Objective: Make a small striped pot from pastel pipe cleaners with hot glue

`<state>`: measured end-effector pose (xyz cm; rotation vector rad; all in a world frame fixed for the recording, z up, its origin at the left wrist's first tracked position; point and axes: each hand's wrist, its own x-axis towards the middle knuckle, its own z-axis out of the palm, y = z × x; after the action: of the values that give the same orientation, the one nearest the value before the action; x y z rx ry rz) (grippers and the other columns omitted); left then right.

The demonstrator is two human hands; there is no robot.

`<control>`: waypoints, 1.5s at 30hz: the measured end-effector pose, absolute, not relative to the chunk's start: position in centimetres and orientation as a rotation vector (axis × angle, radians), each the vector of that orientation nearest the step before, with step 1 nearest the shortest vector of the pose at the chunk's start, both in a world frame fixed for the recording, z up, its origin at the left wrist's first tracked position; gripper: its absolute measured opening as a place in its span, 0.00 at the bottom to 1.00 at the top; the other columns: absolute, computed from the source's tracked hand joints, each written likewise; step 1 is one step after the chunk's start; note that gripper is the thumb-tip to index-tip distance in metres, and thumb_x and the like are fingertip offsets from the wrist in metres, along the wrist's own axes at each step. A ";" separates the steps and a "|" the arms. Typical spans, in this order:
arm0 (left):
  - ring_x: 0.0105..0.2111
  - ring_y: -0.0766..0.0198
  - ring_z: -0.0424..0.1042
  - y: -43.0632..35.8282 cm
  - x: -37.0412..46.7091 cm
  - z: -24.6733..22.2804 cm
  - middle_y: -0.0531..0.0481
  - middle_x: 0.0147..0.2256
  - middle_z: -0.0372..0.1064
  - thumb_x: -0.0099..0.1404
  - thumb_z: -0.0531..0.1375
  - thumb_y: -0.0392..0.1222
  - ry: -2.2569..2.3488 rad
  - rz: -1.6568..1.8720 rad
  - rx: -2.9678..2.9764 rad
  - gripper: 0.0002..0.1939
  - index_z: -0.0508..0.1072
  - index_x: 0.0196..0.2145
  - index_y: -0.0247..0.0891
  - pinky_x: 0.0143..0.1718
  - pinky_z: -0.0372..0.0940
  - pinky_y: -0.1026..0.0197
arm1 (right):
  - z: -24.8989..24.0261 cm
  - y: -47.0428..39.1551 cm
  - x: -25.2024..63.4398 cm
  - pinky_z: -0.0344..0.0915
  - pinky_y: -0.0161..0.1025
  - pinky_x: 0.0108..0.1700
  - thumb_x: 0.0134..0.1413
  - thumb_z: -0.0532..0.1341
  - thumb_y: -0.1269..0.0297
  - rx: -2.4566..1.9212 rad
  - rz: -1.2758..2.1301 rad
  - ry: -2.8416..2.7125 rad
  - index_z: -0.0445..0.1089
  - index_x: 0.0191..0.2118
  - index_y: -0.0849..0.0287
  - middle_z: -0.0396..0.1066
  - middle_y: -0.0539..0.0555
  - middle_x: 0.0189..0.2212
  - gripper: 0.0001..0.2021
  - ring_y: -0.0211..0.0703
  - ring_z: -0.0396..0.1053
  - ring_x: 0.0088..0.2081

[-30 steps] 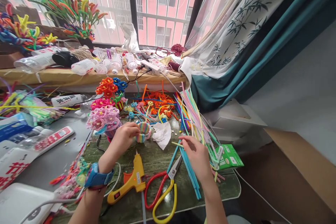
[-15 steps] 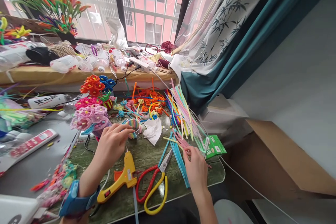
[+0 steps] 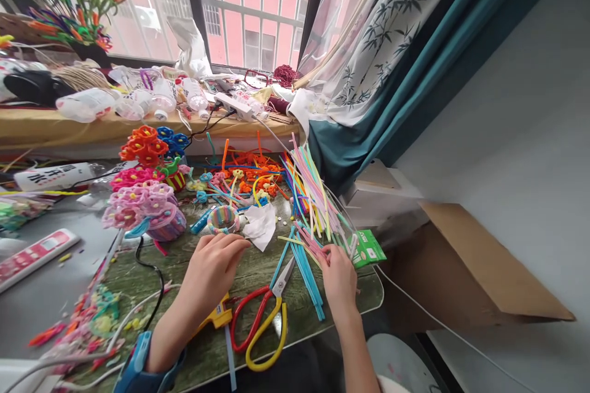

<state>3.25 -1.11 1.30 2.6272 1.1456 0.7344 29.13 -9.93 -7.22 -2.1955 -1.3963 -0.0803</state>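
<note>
My left hand (image 3: 214, 267) hovers over the table with its fingers stretched to the right and nothing seen in them. It partly hides a yellow glue gun (image 3: 221, 314) beneath. Just beyond its fingertips are a pastel striped ring (image 3: 223, 218) and a crumpled white tissue (image 3: 260, 226). My right hand (image 3: 338, 276) has its fingers closed on the near end of some pink pipe cleaners (image 3: 306, 242); how many it grips is hidden. Light blue pipe cleaners (image 3: 306, 276) lie to its left, beside scissors (image 3: 265, 319) with one red and one yellow handle.
A bunch of pastel pipe cleaners (image 3: 318, 196) lies beyond my right hand, near a green packet (image 3: 369, 249). Pipe-cleaner flowers (image 3: 141, 196) stand at the left. Bottles (image 3: 87, 104) and a power strip (image 3: 234, 105) crowd the sill. An open cardboard box (image 3: 498, 258) is at right.
The view has shifted somewhat to the right. My left hand has come nearer and moved away from the striped ring, now covering much of the glue gun. My right hand stays at the pink pipe cleaners.
</note>
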 end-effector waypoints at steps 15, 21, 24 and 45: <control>0.37 0.57 0.76 -3.1 5.1 0.8 0.48 0.38 0.78 0.71 0.48 0.37 1.059 0.521 2.609 0.16 0.76 0.39 0.40 0.38 0.59 0.56 | -4.2 -10.2 30.2 0.58 0.36 0.29 0.64 0.53 0.61 -1.990 0.116 -1.546 0.66 0.32 0.55 0.71 0.51 0.27 0.10 0.44 0.69 0.27; 0.37 0.58 0.76 -3.5 5.7 0.7 0.48 0.37 0.78 0.69 0.49 0.35 1.078 0.489 2.597 0.15 0.77 0.39 0.41 0.37 0.62 0.58 | -4.8 -9.9 30.4 0.64 0.38 0.31 0.64 0.53 0.58 -1.810 0.286 -1.557 0.68 0.37 0.56 0.72 0.52 0.30 0.10 0.43 0.70 0.28; 0.37 0.57 0.76 -3.8 6.0 0.7 0.48 0.37 0.78 0.68 0.50 0.34 1.101 0.444 2.568 0.15 0.77 0.39 0.42 0.37 0.63 0.58 | -4.9 -9.8 30.3 0.67 0.41 0.34 0.61 0.55 0.61 -1.781 0.346 -1.527 0.70 0.42 0.55 0.74 0.53 0.33 0.09 0.45 0.71 0.31; 0.27 0.61 0.72 -5.2 8.6 1.2 0.49 0.29 0.76 0.61 0.62 0.50 0.970 0.999 1.513 0.12 0.77 0.37 0.40 0.29 0.65 0.63 | 0.1 -9.4 23.7 0.65 0.39 0.34 0.66 0.55 0.60 -1.449 0.335 -1.708 0.75 0.39 0.54 0.75 0.54 0.30 0.12 0.45 0.71 0.31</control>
<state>8.60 -5.19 1.16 1.5134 0.9703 0.9995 23.72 -9.42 0.06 -1.4495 -1.7076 0.3350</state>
